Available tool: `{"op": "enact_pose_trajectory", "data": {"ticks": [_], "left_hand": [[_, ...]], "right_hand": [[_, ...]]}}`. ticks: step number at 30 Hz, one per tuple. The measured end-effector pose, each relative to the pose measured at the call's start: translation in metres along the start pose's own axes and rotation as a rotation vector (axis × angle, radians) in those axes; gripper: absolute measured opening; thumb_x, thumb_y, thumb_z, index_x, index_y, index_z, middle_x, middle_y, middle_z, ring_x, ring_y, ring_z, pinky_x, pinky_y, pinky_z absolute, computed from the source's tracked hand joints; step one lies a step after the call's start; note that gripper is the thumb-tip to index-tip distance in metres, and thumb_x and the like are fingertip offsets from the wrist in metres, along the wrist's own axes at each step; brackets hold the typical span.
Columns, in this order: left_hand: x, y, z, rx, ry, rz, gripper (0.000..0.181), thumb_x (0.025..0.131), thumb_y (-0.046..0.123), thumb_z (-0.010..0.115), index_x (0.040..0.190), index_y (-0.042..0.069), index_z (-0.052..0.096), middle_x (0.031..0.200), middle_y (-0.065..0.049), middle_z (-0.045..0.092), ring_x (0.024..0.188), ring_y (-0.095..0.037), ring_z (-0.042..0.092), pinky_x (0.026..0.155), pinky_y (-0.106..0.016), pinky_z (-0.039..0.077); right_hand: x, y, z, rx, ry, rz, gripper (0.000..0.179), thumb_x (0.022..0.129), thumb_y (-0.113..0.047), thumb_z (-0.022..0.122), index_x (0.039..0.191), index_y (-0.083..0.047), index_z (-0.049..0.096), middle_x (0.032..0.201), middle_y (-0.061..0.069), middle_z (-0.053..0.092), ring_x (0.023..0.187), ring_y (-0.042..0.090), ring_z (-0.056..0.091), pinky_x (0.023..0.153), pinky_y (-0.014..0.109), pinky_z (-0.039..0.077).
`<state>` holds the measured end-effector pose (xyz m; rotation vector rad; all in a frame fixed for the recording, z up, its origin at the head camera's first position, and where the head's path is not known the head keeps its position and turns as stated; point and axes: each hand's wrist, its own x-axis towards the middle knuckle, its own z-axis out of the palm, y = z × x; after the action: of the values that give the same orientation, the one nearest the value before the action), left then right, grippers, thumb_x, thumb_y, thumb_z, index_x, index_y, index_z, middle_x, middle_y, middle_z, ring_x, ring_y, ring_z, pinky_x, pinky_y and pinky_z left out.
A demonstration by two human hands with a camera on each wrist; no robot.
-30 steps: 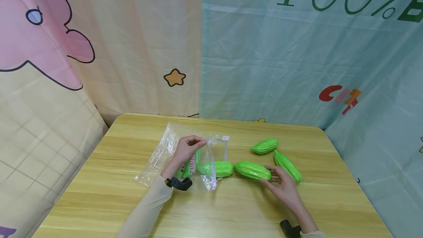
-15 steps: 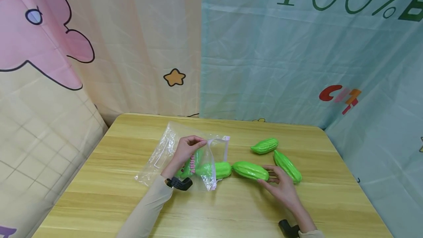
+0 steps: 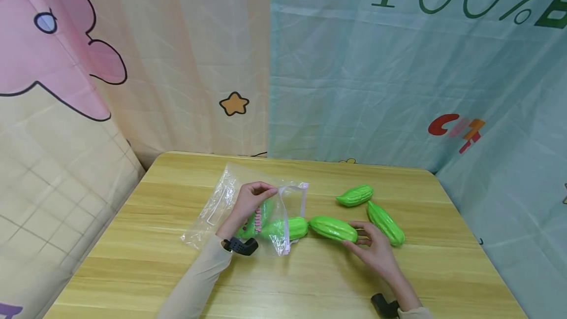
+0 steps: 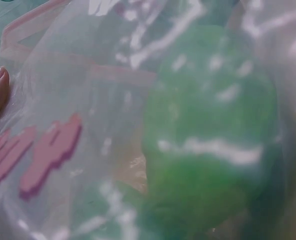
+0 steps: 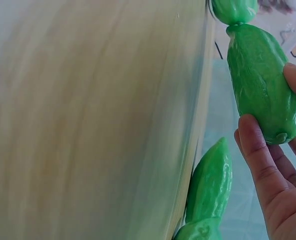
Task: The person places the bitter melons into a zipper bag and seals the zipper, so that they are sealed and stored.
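Note:
My left hand (image 3: 250, 206) pinches the lilac-edged mouth of a clear zip bag (image 3: 205, 215), lifting one side of its opening. A green toy bitter melon (image 3: 299, 228) lies partly inside that mouth, its right end sticking out. Behind the film, other green shapes and a pink printed row show, blurred by glare in the left wrist view. With thumb and fingers my right hand (image 3: 376, 252) grips the blunt end of a second bitter melon (image 3: 333, 229). Its pointed tip meets the end of the first one, as the right wrist view also shows.
Two more green bitter melons, one at the back (image 3: 356, 196) and one (image 3: 386, 224) right beside my right hand, lie on the wooden table (image 3: 274, 289). Printed curtains (image 3: 336, 87) hang just behind the table's far edge.
My right hand has slid a little to the left with its bitter melon, and the front one has moved slightly deeper into the bag. My left hand stays in place on the bag's edge.

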<state>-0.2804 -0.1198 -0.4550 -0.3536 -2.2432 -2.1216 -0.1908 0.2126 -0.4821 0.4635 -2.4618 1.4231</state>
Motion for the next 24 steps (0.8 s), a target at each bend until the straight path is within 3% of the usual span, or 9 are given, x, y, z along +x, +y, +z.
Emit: {"op": "enact_pose_trajectory", "data": {"ticks": [4,24], "left_hand": [[-0.007,0.014,0.001,0.002,-0.003,0.015,0.017,0.086,0.01,0.071,0.093,-0.005,0.068,0.086,-0.003,0.07,0.074,-0.012,0.056,0.064,-0.023,0.044],[-0.007,0.014,0.002,0.01,0.001,-0.001,0.018,0.086,0.011,0.071,0.094,-0.005,0.069,0.087,-0.003,0.07,0.078,-0.015,0.058,0.067,-0.024,0.045]], "right_hand": [[0.001,0.006,0.002,0.029,-0.013,-0.002,0.046,0.072,-0.005,0.083,0.112,0.0,0.061,0.109,0.011,0.061,0.094,0.033,0.061,0.071,0.028,0.053],[0.003,0.002,0.008,0.008,-0.021,0.036,0.047,0.071,-0.007,0.084,0.111,-0.001,0.061,0.107,0.01,0.06,0.094,0.032,0.062,0.07,0.029,0.054]]}}
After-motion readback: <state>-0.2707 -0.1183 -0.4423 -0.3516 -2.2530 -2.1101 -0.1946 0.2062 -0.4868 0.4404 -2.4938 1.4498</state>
